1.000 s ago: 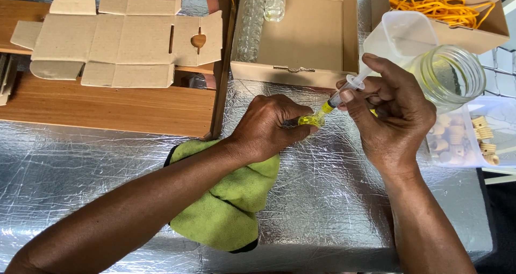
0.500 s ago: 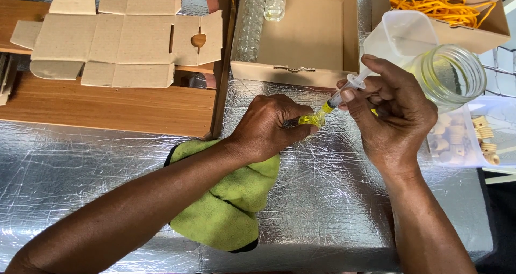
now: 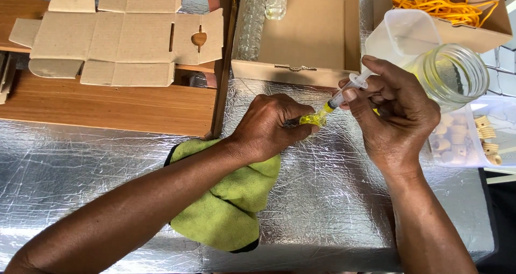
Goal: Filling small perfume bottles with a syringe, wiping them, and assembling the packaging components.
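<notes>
- Left hand (image 3: 269,126) was closed around a small vial (image 3: 312,119) of yellow liquid, above the foil-covered table (image 3: 333,209).
- Right hand (image 3: 395,115) pinched a syringe (image 3: 344,94), its tip at the vial mouth.
- The vial looked light, slick and probably fragile; gripping its body seemed best.
- A green cloth (image 3: 231,209) lay under the left wrist; a glass jar (image 3: 449,75) stood just beyond the right hand.

Small vial (image 3: 312,119) mostly behind left-hand fingers (image 3: 290,115).

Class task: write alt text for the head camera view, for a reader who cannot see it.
A left hand holds a small bottle of yellow liquid while the right hand points a syringe into it, above a foil-covered table with a green cloth and glass jar.
</notes>
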